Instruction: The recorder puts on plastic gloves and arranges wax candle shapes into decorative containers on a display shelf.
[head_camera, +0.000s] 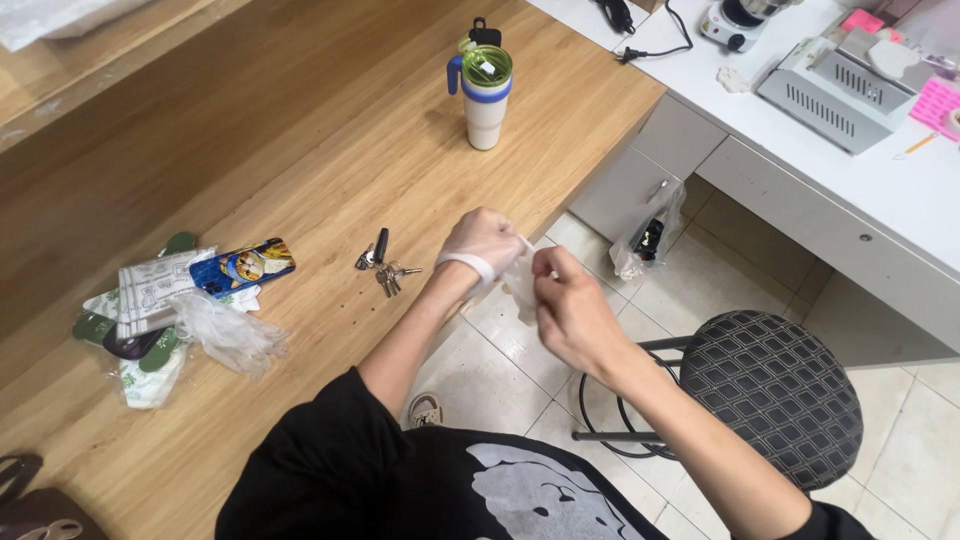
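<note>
My left hand (484, 243) wears a thin translucent glove rolled at the wrist and is held over the edge of the wooden desk (300, 150). My right hand (570, 305) is bare and pinches a second translucent glove (520, 282) that hangs between both hands. The left hand's fingers also touch that glove. A bunch of keys (383, 268) lies on the desk just left of my left hand.
A crumpled clear plastic glove (232, 335), a colourful phone case (243, 266) and paper packets (150, 292) lie at the desk's left. A white tumbler with green lid (486, 92) stands farther back. A black stool (770, 395) is at my right, beside a white counter (850, 190) with devices.
</note>
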